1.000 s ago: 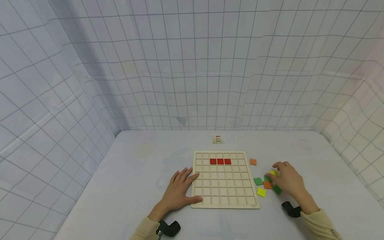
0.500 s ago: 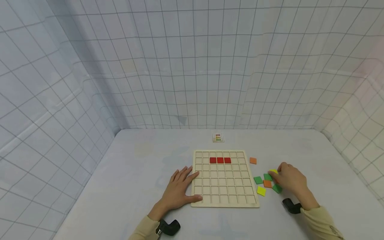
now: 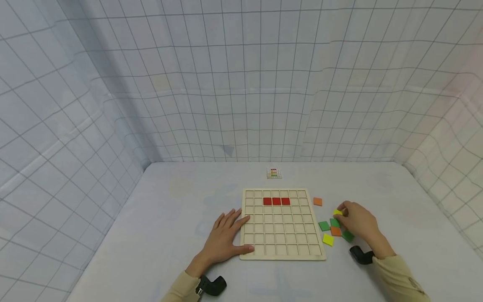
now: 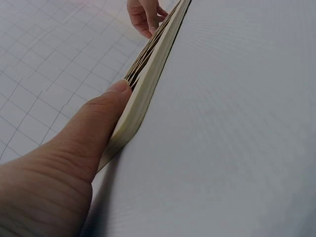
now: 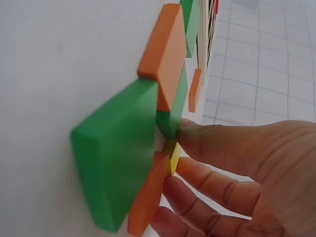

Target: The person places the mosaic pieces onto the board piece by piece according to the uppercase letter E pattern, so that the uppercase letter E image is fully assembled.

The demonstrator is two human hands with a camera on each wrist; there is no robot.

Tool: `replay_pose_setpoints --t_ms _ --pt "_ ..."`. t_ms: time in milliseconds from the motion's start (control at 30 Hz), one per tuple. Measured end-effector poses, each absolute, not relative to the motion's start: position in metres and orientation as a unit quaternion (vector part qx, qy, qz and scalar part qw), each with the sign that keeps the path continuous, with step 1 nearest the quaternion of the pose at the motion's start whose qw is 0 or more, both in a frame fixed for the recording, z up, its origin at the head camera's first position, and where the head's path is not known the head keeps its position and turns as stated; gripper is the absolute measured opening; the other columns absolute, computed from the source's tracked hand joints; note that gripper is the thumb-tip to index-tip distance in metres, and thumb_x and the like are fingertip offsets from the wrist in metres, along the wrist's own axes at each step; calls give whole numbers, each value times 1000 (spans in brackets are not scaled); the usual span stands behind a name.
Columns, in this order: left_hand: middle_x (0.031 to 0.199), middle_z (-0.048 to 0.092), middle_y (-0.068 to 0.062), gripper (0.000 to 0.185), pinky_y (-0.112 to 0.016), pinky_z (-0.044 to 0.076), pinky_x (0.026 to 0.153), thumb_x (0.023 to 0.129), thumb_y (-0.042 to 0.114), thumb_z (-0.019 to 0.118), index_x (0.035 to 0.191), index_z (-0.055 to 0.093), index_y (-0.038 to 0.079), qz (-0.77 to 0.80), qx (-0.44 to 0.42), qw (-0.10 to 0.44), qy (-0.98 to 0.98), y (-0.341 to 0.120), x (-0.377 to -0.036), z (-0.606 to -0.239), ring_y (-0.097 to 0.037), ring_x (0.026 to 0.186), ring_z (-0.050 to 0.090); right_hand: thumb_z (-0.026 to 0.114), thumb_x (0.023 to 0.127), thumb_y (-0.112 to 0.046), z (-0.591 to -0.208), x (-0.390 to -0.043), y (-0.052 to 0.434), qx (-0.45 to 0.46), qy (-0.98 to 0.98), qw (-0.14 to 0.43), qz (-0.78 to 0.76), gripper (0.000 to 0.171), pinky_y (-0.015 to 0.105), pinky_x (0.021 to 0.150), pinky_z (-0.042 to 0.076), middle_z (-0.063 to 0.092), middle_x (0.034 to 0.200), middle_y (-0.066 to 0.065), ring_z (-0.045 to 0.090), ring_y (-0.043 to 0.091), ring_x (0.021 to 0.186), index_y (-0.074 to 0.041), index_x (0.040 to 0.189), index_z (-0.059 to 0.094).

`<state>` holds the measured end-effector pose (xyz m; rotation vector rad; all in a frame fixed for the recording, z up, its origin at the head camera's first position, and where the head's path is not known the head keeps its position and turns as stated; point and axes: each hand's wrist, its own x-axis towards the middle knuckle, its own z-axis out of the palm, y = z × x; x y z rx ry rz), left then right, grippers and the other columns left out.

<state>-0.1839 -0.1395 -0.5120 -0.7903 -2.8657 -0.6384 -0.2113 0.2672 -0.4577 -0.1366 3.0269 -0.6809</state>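
My left hand lies spread over the left side of a pale wooden grid board, its thumb on the rim. Three red square tiles fill neighbouring cells in the board's second row from the far side. Right of the board, my right hand pinches a yellow tile between thumb and fingers, low over the table. Below that hand, in the right wrist view, a green tile and an orange tile lie close to the fingers.
Between the board and my right hand lie a green tile, an orange tile and a yellow tile. Another orange tile sits alone by the board's right edge. A small patterned card lies beyond the board.
The right hand's fingers have closed on the yellow tile and shifted it slightly left and away from me. The left hand and the board have stayed in place.
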Motion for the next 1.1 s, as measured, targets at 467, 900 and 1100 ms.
replay_pose_setpoints --t_ms 467,900,1100 --pt "154 25 -4 88 -46 7 112 77 75 54 147 38 24 -210 -260 50 -941 -139 -183 -510 -24 142 14 73 83 -15 -457 -218 258 -37 974 18 -222 28 36 57 47 60 89 11 54 21 71 4 102 63" --pt "153 26 -4 88 -46 7 112 77 74 55 147 39 24 -207 -262 54 -941 -139 -184 -511 -24 142 15 71 84 -15 -457 -220 254 -41 978 19 -206 30 37 58 47 55 89 13 52 22 71 6 104 62" --pt "154 25 -4 88 -46 6 112 77 75 54 147 38 24 -207 -261 51 -942 -140 -184 -512 -23 142 14 72 84 -14 -455 -221 250 -42 976 18 -212 30 39 61 47 55 87 13 52 23 71 6 101 58"
